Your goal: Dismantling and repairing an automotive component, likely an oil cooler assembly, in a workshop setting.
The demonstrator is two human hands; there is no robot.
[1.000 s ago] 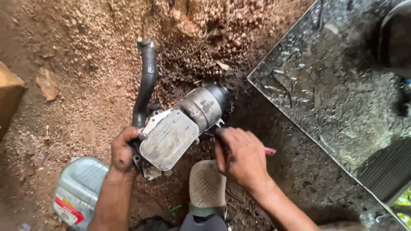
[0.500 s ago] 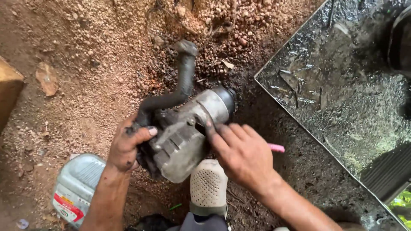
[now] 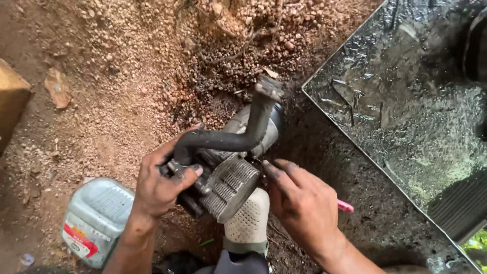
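My left hand grips a greasy metal engine part with a finned side and a round cylinder end, held low over the dirt ground. A black bent hose runs across its top and points away from me. My right hand rests against the right side of the part, fingers together, and holds a thin pink-handled tool whose tip is hidden behind the hand. A pale perforated shoe sits directly under the part.
A grey plastic jug with a red label lies on the ground at lower left. A large shiny, oil-streaked metal tray fills the right side. Gravel and roots lie at the top; a wooden block is at the left edge.
The part has been rolled in my hands: its flat cover faced up before, now the finned side does. The hose swung from the left to the right.
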